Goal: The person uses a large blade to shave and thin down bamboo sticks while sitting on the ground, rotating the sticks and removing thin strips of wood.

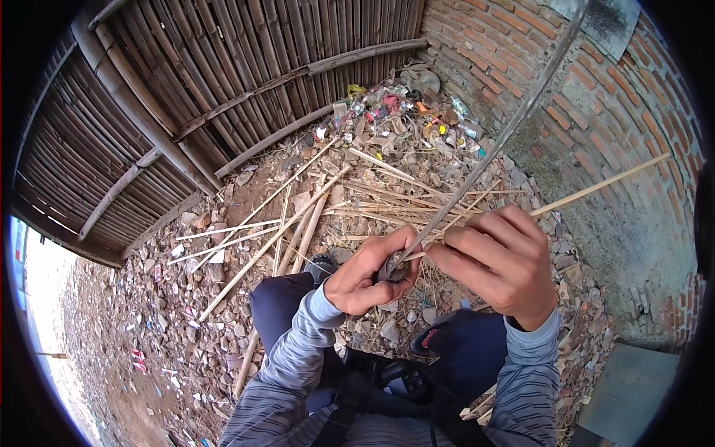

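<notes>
My left hand (370, 274) is closed around the dark handle (392, 271) of a long machete (497, 143), whose grey blade slants up and away to the right. Pinched in the fingers of my right hand (500, 261) is a thin, pale bamboo strip (607, 183). Its long end sticks out to the right past my knuckles, and its short end meets the blade close to the handle. My hands are nearly together, above my bent knees. Whether the blade has cut into the strip is too small to tell.
Several loose bamboo strips (257, 270) lie crossed on the stony, littered ground ahead. Rubbish (417, 104) is heaped in the far corner. A bamboo slat wall (246, 74) stands left, a brick wall (596, 97) right. A grey panel (629, 391) is at the lower right.
</notes>
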A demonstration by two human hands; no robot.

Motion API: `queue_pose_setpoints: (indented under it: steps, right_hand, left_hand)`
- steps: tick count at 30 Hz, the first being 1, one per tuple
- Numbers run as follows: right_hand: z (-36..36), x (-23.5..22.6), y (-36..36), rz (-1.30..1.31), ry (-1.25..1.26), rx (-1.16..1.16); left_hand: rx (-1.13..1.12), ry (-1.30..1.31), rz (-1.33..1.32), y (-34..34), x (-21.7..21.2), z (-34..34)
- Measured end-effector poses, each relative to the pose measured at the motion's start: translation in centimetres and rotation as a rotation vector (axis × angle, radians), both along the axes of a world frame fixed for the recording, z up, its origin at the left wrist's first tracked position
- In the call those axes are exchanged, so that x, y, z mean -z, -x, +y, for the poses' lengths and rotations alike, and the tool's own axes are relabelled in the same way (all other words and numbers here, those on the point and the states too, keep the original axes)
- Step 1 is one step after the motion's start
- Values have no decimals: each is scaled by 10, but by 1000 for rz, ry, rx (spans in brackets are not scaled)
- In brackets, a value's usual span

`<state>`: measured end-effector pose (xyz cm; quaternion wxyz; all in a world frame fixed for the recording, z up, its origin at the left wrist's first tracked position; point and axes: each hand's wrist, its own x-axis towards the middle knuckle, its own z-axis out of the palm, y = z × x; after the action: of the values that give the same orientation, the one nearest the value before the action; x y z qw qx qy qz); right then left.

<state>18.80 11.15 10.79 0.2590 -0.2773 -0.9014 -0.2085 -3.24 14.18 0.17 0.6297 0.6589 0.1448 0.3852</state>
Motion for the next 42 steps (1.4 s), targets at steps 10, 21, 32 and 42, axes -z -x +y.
queue_pose_setpoints:
  steps: [10, 21, 32, 42]
  right_hand:
    - [-11, 6, 10, -70, -21, 79]
    - [-3, 25, 3, -117, -7, 63]
    - [-5, 6, -26, -292, 254, -11]
    - [-64, -24, -38, -511, 292, -72]
  left_hand:
    - [-137, -242, 102, -3, 19, 4]
    - [-106, -291, 221, -18, 22, 5]
    - [432, 659, 121, -21, 29, -10]
    - [768, 845, 145, -33, 13, -52]
